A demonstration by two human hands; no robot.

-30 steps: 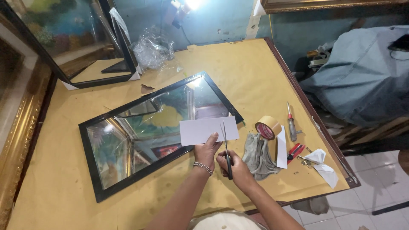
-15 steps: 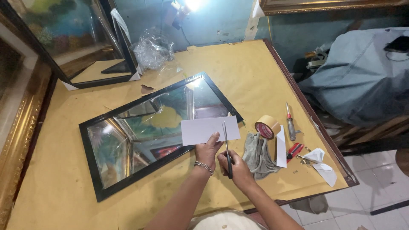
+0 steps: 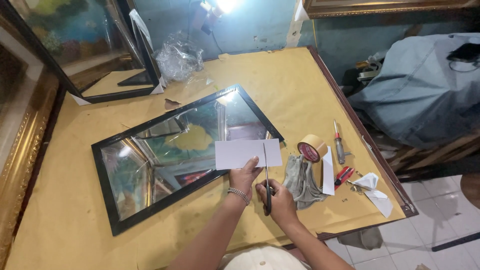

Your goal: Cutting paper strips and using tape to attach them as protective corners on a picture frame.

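Scissors [image 3: 266, 175] advanced, cutting white card [image 3: 247, 153]

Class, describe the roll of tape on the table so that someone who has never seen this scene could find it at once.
Start at the black-framed picture lying flat on the brown-paper-covered table. Off its right corner, the roll of tape stands on edge, between a grey cloth and a red-handled screwdriver. It is the only round thing there: tan, with a red core.
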